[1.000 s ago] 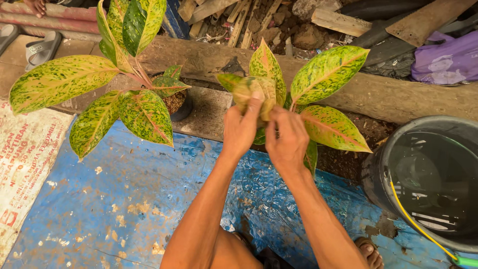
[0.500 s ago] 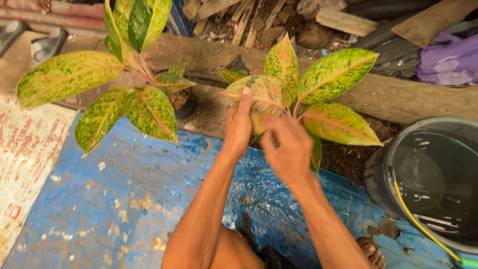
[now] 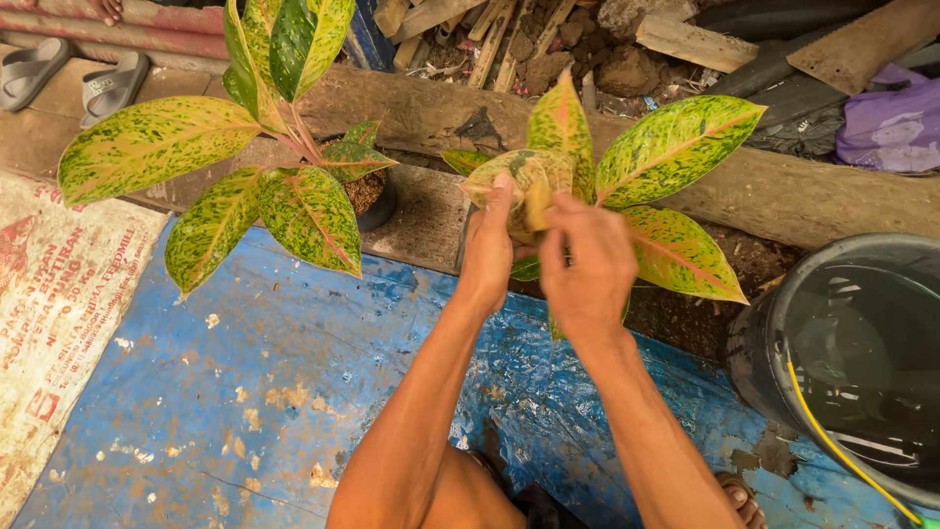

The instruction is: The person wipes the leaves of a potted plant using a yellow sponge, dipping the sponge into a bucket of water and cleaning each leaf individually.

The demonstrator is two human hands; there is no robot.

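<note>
A plant with large yellow-green, pink-veined leaves (image 3: pixel 676 147) stands in front of me. Both my hands are at its centre. My left hand (image 3: pixel 487 250) grips a yellowed, wilting leaf (image 3: pixel 519 176) from the left side, fingers pressed against it. My right hand (image 3: pixel 587 264) pinches the same leaf near its base, where a folded yellow part shows between my fingers. The plant's pot is hidden behind my hands.
A second, similar plant (image 3: pixel 245 186) in a dark pot (image 3: pixel 377 201) stands to the left. A blue tarp (image 3: pixel 245 411) covers the ground. A black bucket of water (image 3: pixel 862 362) with a yellow hose sits right. A log (image 3: pixel 803 196), wood scraps, sandals (image 3: pixel 108 83) and a printed sack (image 3: pixel 49 313) surround.
Both hands have risen slightly with the wilted leaf and closed tighter on it; the right hand has moved up beside the left. The view has shifted a little.
</note>
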